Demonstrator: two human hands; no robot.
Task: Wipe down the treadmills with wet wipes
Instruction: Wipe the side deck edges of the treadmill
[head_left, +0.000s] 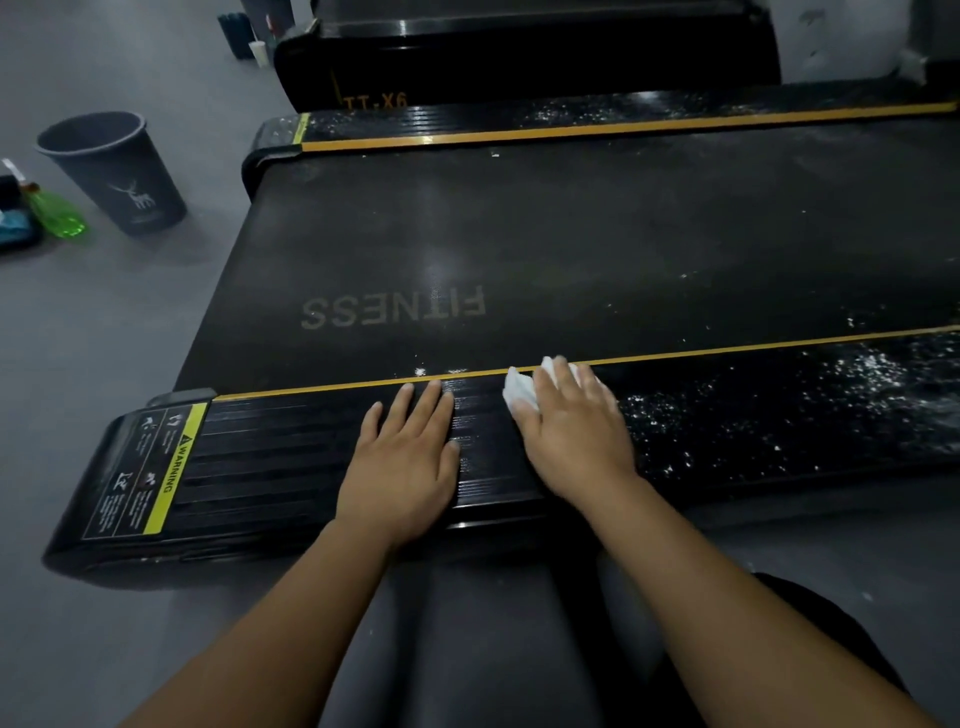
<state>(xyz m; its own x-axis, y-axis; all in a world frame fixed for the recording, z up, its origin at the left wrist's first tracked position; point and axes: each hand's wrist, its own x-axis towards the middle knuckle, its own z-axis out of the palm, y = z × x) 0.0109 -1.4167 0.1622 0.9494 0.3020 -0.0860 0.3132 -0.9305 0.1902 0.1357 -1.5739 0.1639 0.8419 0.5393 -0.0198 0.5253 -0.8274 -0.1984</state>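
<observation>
A black treadmill (519, 249) with a yellow-striped deck and the word FITNESS on its belt lies across the view. My left hand (402, 462) rests flat, fingers straight, on the ribbed near side rail (270, 457). Just to its right, my right hand (571, 431) presses a white wet wipe (522, 389) onto the same rail with flat fingers, at the yellow stripe. White specks and residue cover the rail to the right of the wipe (779, 410) and the far rail (597, 111).
A dark grey bin with a deer print (117, 171) stands on the grey floor at the left, next to a green spray bottle (54, 210). A second black treadmill (519, 52) sits behind. My knees are at the bottom edge.
</observation>
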